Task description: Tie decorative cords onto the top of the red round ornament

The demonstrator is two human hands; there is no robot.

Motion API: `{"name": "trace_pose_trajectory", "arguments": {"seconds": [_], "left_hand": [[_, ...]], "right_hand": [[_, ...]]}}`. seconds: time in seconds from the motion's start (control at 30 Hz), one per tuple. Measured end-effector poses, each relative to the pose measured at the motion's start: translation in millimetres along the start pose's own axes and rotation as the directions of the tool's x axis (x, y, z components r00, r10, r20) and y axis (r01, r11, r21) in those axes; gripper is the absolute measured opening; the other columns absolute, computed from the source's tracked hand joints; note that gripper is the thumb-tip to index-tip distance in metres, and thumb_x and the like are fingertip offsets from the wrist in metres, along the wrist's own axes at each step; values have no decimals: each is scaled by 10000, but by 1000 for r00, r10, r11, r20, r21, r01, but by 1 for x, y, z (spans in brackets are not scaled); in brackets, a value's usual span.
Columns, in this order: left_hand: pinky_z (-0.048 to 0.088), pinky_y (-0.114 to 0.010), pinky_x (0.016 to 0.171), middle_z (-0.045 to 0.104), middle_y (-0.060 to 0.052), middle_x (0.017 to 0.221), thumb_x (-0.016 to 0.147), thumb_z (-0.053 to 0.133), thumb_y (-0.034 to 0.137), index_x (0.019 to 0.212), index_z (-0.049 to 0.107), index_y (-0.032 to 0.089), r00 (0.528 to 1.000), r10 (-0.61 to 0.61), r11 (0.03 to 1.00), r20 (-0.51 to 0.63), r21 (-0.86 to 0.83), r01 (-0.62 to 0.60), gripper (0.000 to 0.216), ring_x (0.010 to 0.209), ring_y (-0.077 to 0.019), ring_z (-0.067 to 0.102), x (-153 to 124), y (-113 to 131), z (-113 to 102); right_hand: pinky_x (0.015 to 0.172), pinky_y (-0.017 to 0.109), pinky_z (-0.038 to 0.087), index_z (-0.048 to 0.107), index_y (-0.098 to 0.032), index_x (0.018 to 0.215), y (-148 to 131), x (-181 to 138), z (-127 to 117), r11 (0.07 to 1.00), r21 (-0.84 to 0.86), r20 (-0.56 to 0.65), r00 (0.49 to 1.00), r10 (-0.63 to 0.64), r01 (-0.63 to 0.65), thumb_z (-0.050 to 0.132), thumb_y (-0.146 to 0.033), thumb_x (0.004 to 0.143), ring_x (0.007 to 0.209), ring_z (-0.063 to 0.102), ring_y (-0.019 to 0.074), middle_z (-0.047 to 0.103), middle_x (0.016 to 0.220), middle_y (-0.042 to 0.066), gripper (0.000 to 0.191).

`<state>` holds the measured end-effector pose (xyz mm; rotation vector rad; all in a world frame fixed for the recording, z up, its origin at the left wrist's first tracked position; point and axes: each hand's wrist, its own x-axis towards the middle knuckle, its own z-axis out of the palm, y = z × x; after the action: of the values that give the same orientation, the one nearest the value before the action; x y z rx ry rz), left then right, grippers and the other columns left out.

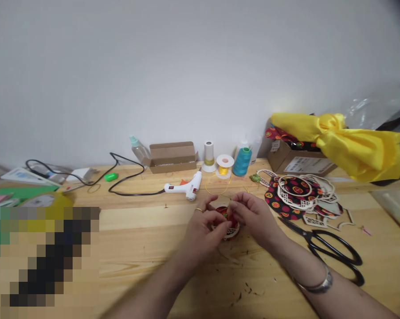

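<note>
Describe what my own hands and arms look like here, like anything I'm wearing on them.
Your left hand wears a thin gold-coloured ring on one finger. Your right hand shows no ring; a silver-coloured bracelet circles that arm. Both hands are ungloved, and no sleeves show on your forearms.

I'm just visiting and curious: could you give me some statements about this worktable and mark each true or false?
1. The left hand and right hand are both at a small round red piece with pale openwork trim. True.
2. The white plastic glue gun with a black cord is in the right hand. False: it lies on the pale wooden table.
3. The large black-handled scissors lie right of the right hand. True.
4. The silver-coloured bracelet is on the left arm. False: the right arm.
5. The turquoise thread cone stands upright. True.
</note>
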<state>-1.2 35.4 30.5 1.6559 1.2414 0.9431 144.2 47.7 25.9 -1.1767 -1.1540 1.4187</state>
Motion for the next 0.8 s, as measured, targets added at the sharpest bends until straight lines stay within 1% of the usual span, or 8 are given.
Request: {"name": "trace_pose_trajectory", "arguments": {"seconds": [0.13,0.23,0.33,0.37,0.43,0.5,0.57,0.8], "left_hand": [[308,-363,956,488,-84,1192,661,625,166,600,670,187,999,15,999,45,47,-17,78,1200,-257,352,0,-3,1],[305,-348,959,480,-74,1217,688,611,195,616,651,179,999,-22,995,42,-94,25,84,1173,-242,386,1,-2,-2],[337,-320,928,506,-56,1209,759,542,232,711,614,185,993,-106,941,-44,-328,86,98,1114,-203,453,1,1,-3],[363,-307,899,537,-52,1171,772,525,229,763,607,189,991,-128,917,-44,-385,101,93,1067,-189,490,0,2,-3],[414,-279,812,614,-43,1013,788,502,216,866,601,190,990,-140,891,17,-434,133,128,918,-163,562,0,4,-2],[440,-255,716,640,-23,829,802,483,219,919,603,178,987,-129,895,94,-417,157,173,766,-143,581,-1,4,-1],[442,-237,656,633,-19,771,808,476,232,921,617,165,985,-120,911,124,-380,159,193,712,-136,569,-1,4,0],[429,-209,631,632,-15,694,750,561,200,741,671,136,992,-107,944,69,-308,123,127,673,-123,552,1,7,-3]], "right_hand": [[392,162,245,469,-160,686,-5,-2,3,960,261,91,993,78,-100,583,-259,733,397,354,29,580,572,-21,159],[388,158,219,481,-152,666,-9,-4,4,939,320,128,988,89,-126,621,-258,706,403,357,25,521,524,-47,180],[384,162,208,498,-147,644,-11,-6,5,959,260,125,989,80,-110,630,-256,695,403,343,26,487,502,-56,178],[383,164,207,502,-146,636,-11,-6,5,969,224,122,990,75,-101,627,-257,695,401,337,27,483,496,-56,177],[388,170,220,510,-144,619,-10,-6,6,984,153,114,991,71,-88,621,-266,691,405,343,33,484,492,-52,179],[410,177,263,522,-146,621,-8,-6,6,990,108,101,992,80,-91,622,-277,679,427,386,47,497,499,-45,174],[440,188,308,537,-147,628,-7,-6,6,992,77,81,992,96,-102,627,-284,665,456,428,62,507,506,-39,168],[470,208,354,564,-149,621,-6,-4,4,994,17,45,993,110,-111,643,-300,637,477,462,79,533,509,-29,171]]}}
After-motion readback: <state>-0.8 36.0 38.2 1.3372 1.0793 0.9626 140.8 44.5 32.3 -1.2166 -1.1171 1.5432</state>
